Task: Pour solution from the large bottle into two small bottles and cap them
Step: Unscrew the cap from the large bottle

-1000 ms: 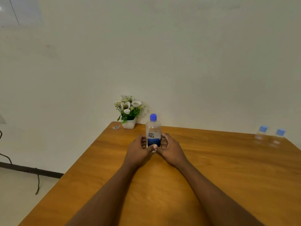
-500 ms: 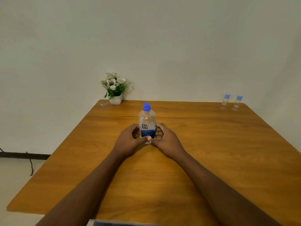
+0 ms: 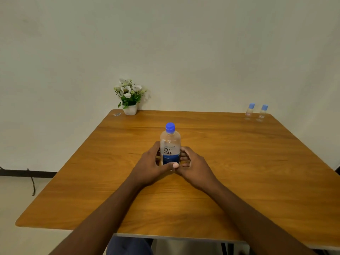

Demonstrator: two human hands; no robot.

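The large clear bottle with a blue cap and a blue-and-white label stands upright in the middle of the wooden table. My left hand wraps its lower left side, thumb across the front. My right hand holds its lower right side. Two small clear bottles stand capped at the far right corner: the first small bottle and the second small bottle, side by side, well beyond my hands.
A white pot of white flowers stands at the table's far left corner against the wall, with a small scrap beside it. A cable hangs near the floor at left.
The view has tilted down and pulled back, so more of the table shows. Both hands stay on the large bottle, which has not visibly moved.
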